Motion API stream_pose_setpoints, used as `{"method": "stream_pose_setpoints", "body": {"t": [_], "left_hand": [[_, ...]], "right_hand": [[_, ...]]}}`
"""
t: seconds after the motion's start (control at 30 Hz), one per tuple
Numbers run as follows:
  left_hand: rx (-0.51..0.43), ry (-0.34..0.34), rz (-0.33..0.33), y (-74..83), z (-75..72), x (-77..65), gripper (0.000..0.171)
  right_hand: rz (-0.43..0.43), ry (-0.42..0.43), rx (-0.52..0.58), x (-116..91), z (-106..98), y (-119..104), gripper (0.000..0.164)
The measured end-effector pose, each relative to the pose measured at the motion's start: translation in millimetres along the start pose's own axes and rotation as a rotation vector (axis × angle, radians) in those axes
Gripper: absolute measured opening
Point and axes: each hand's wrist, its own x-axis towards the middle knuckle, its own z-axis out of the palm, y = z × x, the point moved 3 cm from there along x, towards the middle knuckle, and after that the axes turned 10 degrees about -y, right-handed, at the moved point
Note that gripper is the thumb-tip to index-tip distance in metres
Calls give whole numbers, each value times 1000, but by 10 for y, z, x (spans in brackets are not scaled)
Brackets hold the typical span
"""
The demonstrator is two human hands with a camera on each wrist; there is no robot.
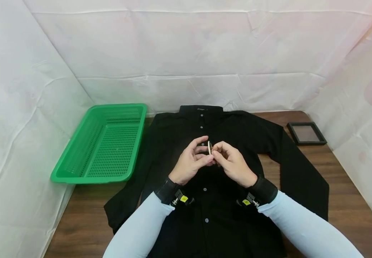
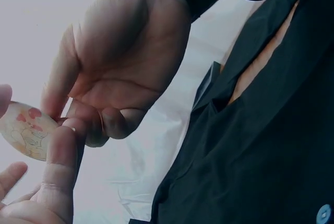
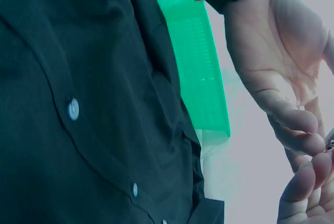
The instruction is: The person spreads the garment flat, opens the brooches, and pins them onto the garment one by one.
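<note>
Over the chest of a black button-up shirt, a small round badge is held up between both hands, edge-on in the head view. In the left wrist view its pale face with a red and yellow cartoon drawing shows. My left hand holds the badge's edge with thumb and fingers, the index finger extended. Thumb and fingers of my right hand pinch at the badge's back. A bit of metal fastener shows between the fingertips in the right wrist view; the rest is hidden by fingers.
A green plastic basket stands left of the shirt. At the right back lies a small black-framed square case. The wooden table is bounded by white cloth walls at the back and sides.
</note>
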Motion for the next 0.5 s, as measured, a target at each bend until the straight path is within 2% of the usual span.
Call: {"method": "stream_pose_setpoints", "body": {"t": [0.27, 0.5], "left_hand": [[15, -44, -4, 24, -55, 164, 49], [-11, -75, -7, 21, -93, 259, 48]], "right_hand": [[-82, 80, -161, 37, -78, 21, 4], [-126, 128, -220, 55, -124, 65, 4]]}}
